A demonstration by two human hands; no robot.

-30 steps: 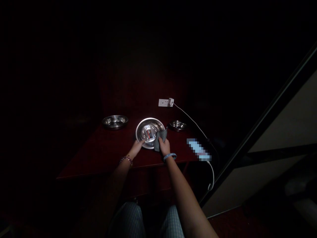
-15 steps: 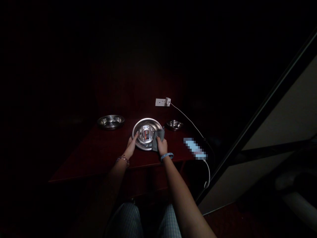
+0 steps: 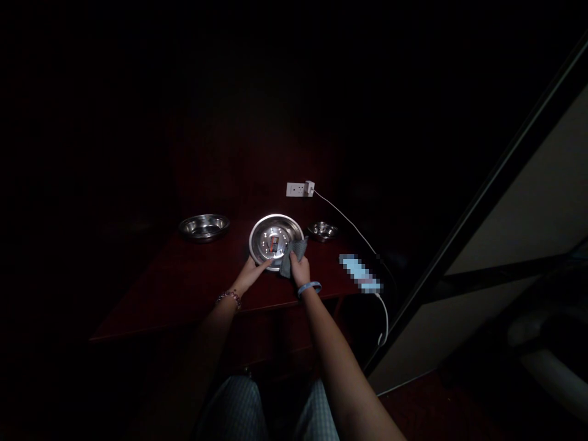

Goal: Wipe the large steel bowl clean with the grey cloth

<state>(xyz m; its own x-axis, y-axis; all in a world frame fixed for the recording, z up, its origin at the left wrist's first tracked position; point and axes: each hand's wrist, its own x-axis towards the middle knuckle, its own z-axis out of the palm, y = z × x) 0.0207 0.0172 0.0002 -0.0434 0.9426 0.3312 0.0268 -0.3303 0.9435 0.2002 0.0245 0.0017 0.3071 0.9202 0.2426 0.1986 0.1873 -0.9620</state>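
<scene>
A shiny steel bowl (image 3: 260, 236) with a small orange and dark label inside is tilted toward me above the table. My left hand (image 3: 250, 274) grips its lower left rim, thumb lying over the inside and the other fingers hidden behind. At the lower right rim, my right hand (image 3: 300, 269) is closed on a grey cloth (image 3: 297, 247), which is folded over the bowl's edge. The fingers behind the bowl on that side are hidden too.
On the dark red table (image 3: 184, 291) stand a wide steel bowl (image 3: 204, 228) at left and a small steel bowl (image 3: 323, 231) at right. A white charger (image 3: 309, 187) sits in the wall socket (image 3: 294, 190); its cable (image 3: 344, 217) runs down near a pixelated object (image 3: 361, 274).
The bowl has turned and shifted slightly up and right. My left hand has slid from its left side down to the lower rim. The cloth stays in my right hand.
</scene>
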